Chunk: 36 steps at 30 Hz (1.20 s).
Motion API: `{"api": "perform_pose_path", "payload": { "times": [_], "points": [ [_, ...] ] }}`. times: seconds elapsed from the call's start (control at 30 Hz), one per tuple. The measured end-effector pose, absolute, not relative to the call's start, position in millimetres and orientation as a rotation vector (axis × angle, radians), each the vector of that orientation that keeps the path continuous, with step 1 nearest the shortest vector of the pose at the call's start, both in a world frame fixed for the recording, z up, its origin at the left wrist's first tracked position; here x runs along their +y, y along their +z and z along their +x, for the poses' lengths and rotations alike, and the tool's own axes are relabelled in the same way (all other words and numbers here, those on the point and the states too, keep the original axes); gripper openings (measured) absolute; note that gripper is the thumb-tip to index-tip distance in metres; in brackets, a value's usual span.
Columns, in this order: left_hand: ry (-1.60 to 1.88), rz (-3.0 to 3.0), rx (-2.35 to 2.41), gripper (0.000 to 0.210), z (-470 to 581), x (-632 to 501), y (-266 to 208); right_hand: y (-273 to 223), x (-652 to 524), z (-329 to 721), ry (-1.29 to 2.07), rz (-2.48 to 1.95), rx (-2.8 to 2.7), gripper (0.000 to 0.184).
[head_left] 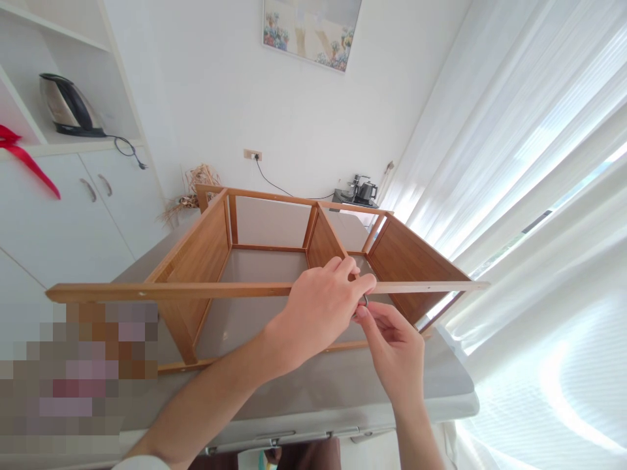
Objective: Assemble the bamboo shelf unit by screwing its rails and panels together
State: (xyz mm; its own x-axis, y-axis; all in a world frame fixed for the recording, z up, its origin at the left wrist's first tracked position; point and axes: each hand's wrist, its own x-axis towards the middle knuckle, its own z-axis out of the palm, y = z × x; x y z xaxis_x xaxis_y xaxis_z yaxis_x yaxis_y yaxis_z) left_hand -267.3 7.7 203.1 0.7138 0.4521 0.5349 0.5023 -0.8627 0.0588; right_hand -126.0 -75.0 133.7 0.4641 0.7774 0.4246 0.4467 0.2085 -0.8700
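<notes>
A wooden shelf frame (pixel 210 290) lies on its side on a grey-covered table (pixel 304 391). My left hand (pixel 321 307) is closed over its near long rail, where the middle panel (pixel 326 238) meets it. Just below the rail, my right hand (pixel 396 349) pinches a thin, dark, bent metal piece that looks like a hex key (pixel 365 300). Its curved end shows between my two hands; the rest is hidden by fingers. The fingertips of both hands are close together there. Two end panels of the frame stand to the left and right.
A cabinet (pixel 59 209) on the left holds an electric kettle (pixel 71 108) and a red ribbon (pixel 32 163). Dried plants (pixel 200 179) stand behind the frame. A tea-making set (pixel 360 189) sits at the back right. White curtains (pixel 539 261) hang at right. The lower left is pixelated.
</notes>
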Motion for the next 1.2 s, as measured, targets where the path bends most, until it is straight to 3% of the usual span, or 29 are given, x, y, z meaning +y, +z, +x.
{"api": "perform_pose_path", "payload": {
  "times": [0.2,0.4,0.93,1.2],
  "points": [
    [-0.862,-2.842,-0.819,0.013,-266.8,6.7,205.1,130.0,-81.3,-125.6,-0.192,-1.461,-1.338,0.009],
    [-0.884,-2.847,-0.820,0.016,-267.2,6.4,203.4,131.7,-79.5,-114.1,-0.578,-1.320,-1.479,0.028],
    [-0.836,-2.840,-0.805,0.018,-268.1,7.1,203.2,146.4,-78.1,-90.6,-0.732,-1.272,-1.705,0.051],
    [-0.833,-2.830,-0.796,0.021,-269.1,8.9,203.3,146.2,-77.9,-84.4,-0.746,-1.281,-1.754,0.049]
  ]
}}
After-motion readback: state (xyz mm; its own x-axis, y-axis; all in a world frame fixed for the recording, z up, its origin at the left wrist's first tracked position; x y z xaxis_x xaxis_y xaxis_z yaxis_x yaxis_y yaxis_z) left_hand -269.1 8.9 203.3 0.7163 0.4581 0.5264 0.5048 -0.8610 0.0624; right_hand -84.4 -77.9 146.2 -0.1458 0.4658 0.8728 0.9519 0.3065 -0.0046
